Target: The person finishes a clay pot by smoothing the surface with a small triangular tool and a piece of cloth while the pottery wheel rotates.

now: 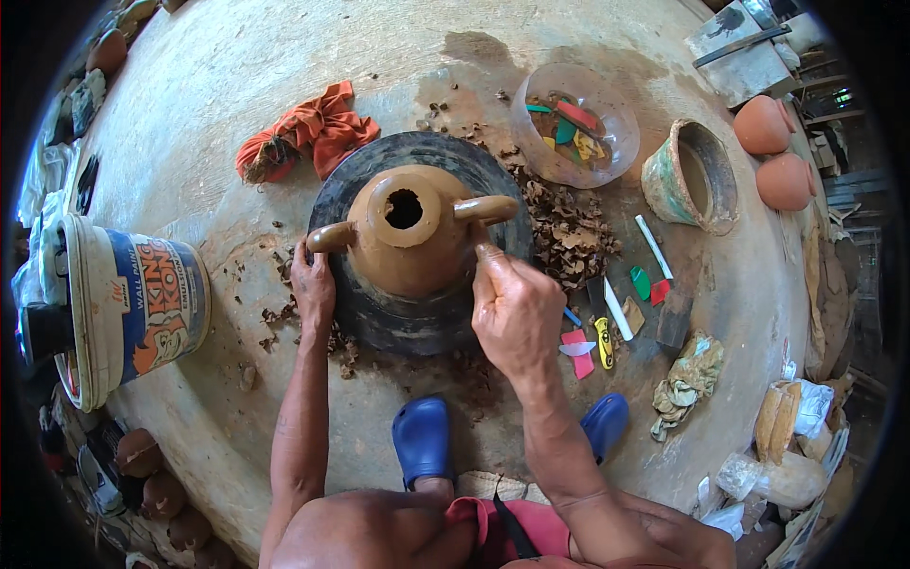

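Observation:
A wet brown clay pot [408, 266] with a round, ragged-edged mouth stands upright on a dark round turntable [427, 334]. Two looped handles stick out from its sides. My left hand [314, 284] is at the left handle [331, 237], its fingers closed about the outer end. On the other side, my right hand [518, 305] is curled, with thumb and finger pinching at the lower end of the right handle [491, 208], where it meets the pot's wall. The curled fingers of that hand are partly hidden.
Clay scraps [573, 232] lie right of the turntable, near a clear basin [621, 156] of coloured scrapers and a crusted bucket [664, 180]. Small tools, including a yellow cutter [604, 343], lie nearer me. An orange cloth [327, 133] and a paint bucket [142, 303] are left.

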Demonstrator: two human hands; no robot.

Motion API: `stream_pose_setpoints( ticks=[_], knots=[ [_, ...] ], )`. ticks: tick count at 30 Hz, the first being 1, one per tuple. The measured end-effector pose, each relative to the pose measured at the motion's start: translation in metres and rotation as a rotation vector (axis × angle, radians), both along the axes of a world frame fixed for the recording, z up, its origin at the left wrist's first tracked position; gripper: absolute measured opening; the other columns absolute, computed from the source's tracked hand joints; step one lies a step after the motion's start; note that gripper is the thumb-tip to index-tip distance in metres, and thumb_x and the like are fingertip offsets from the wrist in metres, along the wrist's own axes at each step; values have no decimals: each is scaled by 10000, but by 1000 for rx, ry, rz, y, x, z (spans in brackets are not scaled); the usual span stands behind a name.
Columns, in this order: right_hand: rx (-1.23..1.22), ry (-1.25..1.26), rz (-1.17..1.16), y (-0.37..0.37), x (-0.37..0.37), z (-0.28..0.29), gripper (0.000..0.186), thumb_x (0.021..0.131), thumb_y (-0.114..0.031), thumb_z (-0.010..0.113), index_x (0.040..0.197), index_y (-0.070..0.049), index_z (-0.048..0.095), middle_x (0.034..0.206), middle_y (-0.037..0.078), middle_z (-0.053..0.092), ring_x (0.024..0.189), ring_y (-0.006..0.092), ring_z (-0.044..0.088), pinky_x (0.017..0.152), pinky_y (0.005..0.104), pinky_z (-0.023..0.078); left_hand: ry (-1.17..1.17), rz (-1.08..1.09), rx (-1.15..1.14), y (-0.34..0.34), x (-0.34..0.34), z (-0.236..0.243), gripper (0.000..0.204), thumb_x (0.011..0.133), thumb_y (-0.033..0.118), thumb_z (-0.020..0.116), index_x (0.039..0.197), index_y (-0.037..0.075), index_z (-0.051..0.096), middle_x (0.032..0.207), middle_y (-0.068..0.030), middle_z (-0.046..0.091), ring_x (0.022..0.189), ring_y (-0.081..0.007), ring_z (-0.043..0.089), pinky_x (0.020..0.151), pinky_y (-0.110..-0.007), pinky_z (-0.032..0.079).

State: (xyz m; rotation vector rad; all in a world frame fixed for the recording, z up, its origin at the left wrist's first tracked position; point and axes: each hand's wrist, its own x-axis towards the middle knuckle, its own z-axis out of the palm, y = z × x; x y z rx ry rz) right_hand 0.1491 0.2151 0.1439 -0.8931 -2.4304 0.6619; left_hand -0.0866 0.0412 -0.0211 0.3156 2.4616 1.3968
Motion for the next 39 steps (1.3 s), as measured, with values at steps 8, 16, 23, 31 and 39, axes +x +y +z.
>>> stream_pose_setpoints(
  ticks=[8, 16, 23, 31, 39],
  knots=[
    [-109, 198, -16, 3, 2, -9, 440, 962, -9, 671, 1385, -104, 741, 849, 182, 725, 757, 391, 727, 651, 483, 570, 1, -2, -8, 8, 5, 7, 480, 1109, 397, 593, 1409, 30, 673, 1334, -183, 733, 1268, -304, 663, 1112, -421, 469],
    [-285, 324, -43, -17, -12, 8, 299, 975, 4, 700, 1267, 22, 765, 895, 216, 763, 772, 364, 765, 684, 425, 592, 12, 14, 28, 0, 5, -6, 476, 1111, 389, 593, 1414, 30, 671, 1351, -192, 728, 1285, -325, 660, 1118, -435, 470],
    [-100, 459, -269, 11, -18, 8, 241, 877, -70, 910, 1067, 1, 780, 964, 77, 701, 780, 151, 645, 709, 285, 537, 13, 39, 9, 3, 8, -1, 523, 1099, 373, 622, 1442, -22, 628, 1366, -240, 718, 1292, -341, 679, 1106, -431, 502],
    [-67, 513, -169, 17, -43, -17, 478, 884, -130, 900, 1304, 24, 731, 1275, 186, 729, 1151, 333, 723, 994, 435, 580, 40, 35, 36, 3, 7, -12, 430, 1103, 337, 616, 1372, 5, 674, 1270, -198, 751, 1189, -319, 709, 1049, -426, 520],
    [-556, 739, -366, 16, -40, -6, 499, 1063, -208, 729, 1423, 122, 630, 1405, 266, 695, 1264, 291, 689, 1084, 405, 536, 46, 33, 23, 2, 5, -12, 497, 1085, 355, 647, 1401, -30, 639, 1277, -243, 744, 1185, -357, 719, 1035, -438, 534]
  ],
)
